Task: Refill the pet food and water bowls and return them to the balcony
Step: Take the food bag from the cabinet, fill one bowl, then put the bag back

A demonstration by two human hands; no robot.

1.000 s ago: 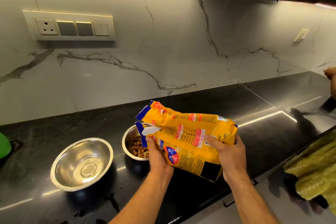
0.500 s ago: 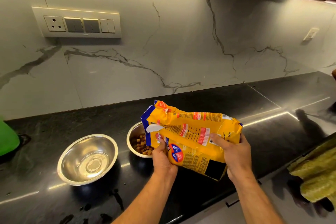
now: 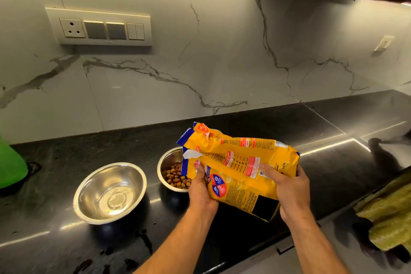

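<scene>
Hands hold a yellow pet food bag (image 3: 240,169) over a black countertop (image 3: 333,162), the bag lying nearly on its side with its torn blue-edged mouth pointing left. The left hand (image 3: 201,189) is closed on the bag near that mouth, thumb pressed on the front by a torn white flap, while the right hand (image 3: 289,189) clamps the bag's other end, fingers spread across the printed panel and the bottom corner hanging below its palm. Directly under the mouth, just left of the left hand's grip, sits a steel bowl (image 3: 170,162) holding brown kibble (image 3: 176,178); the bag covers the bowl's right side, and whether the bag touches its rim cannot be told. Further left of that grip, near the first bowl but apart from it, stands a second, larger steel bowl (image 3: 110,192), whose shiny inside shows only reflections; whether it holds water cannot be told. Dark spots (image 3: 142,242) mark the counter in front of it. Far left of both hands a green object (image 3: 11,167) is cut off by the picture's edge. Right of the right hand's grip, an olive cloth (image 3: 387,213) hangs at the counter's front edge. Behind the bag, on the marble wall, is a switch panel (image 3: 100,28).
</scene>
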